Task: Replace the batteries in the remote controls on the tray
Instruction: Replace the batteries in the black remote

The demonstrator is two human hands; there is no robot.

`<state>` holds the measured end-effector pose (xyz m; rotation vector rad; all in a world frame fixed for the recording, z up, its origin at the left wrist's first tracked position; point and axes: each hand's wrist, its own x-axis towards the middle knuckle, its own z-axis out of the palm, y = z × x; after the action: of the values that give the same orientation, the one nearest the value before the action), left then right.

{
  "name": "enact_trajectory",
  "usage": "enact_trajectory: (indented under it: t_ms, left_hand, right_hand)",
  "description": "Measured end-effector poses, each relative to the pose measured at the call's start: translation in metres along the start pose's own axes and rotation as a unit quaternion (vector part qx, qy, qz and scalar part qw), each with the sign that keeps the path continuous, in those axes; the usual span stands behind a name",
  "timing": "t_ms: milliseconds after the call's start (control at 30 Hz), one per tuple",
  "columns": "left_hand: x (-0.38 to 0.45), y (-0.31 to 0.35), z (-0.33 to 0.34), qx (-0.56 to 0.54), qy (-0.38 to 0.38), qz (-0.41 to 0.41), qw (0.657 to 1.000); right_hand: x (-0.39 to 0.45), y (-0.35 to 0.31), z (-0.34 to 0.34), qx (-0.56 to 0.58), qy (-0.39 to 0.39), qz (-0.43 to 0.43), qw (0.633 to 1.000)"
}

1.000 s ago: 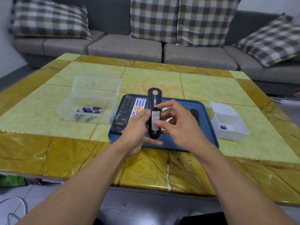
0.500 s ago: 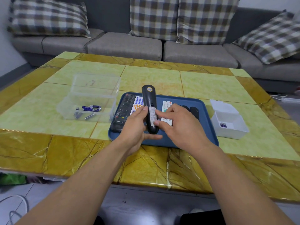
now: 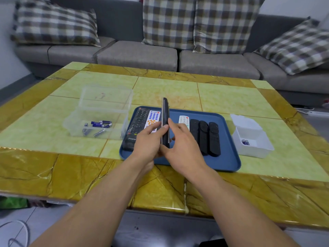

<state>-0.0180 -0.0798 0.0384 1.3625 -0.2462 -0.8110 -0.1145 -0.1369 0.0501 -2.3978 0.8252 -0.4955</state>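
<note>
A long black remote [image 3: 165, 113] stands on its edge over the blue tray [image 3: 229, 163], narrow side toward me. My left hand [image 3: 148, 144] grips it from the left and my right hand [image 3: 181, 141] holds it from the right, thumb up along its side. On the tray lie a black remote [image 3: 138, 124] and a white remote with blue and orange buttons [image 3: 154, 118] at the left. A small white remote [image 3: 183, 119] and three black remotes [image 3: 204, 136] lie at the right.
A clear open box [image 3: 105, 111] left of the tray holds several blue-and-silver batteries [image 3: 99, 125]. A white open box [image 3: 252, 138] right of the tray holds a couple of batteries [image 3: 245, 142]. A grey sofa [image 3: 138, 56] with checked cushions stands behind the table.
The held remote has turned from showing its labelled back to standing on edge. Both hands have lowered it toward the tray, and my right hand has shifted onto its right side.
</note>
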Motion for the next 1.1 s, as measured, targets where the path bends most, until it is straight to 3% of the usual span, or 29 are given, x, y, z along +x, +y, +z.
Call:
enact_trajectory:
  t_ms: [167, 233, 333, 400, 433, 533, 833, 1100]
  left_hand:
    - [0.003, 0.004, 0.002, 0.048, 0.002, 0.068, 0.997]
    - [0.012, 0.002, -0.008, 0.162, 0.038, 0.143, 0.976]
    - [0.025, -0.004, -0.029, 0.4, 0.091, 0.245, 0.878]
    - [0.033, -0.011, -0.038, 0.522, 0.082, 0.253, 0.811]
    - [0.035, -0.013, -0.042, 0.553, 0.069, 0.235, 0.796]
    - [0.039, -0.019, -0.048, 0.56, 0.033, 0.2, 0.803]
    - [0.038, -0.017, -0.058, 0.566, 0.008, 0.244, 0.787]
    - [0.037, -0.012, -0.059, 0.568, -0.003, 0.226, 0.791]
  right_hand:
    - [0.02, 0.001, 0.002, 0.169, 0.06, 0.092, 0.979]
    - [0.031, 0.009, 0.006, 0.204, 0.049, 0.143, 0.967]
    - [0.045, 0.013, 0.018, 0.183, 0.008, 0.193, 0.964]
    - [0.049, 0.012, 0.024, 0.134, -0.01, 0.199, 0.971]
    - [0.053, 0.011, 0.028, 0.105, -0.015, 0.198, 0.974]
    - [0.06, 0.007, 0.034, 0.024, -0.02, 0.182, 0.983]
    - [0.08, 0.001, 0.052, -0.09, -0.09, 0.185, 0.974]
    - [0.067, 0.009, 0.024, -0.19, -0.027, 0.17, 0.967]
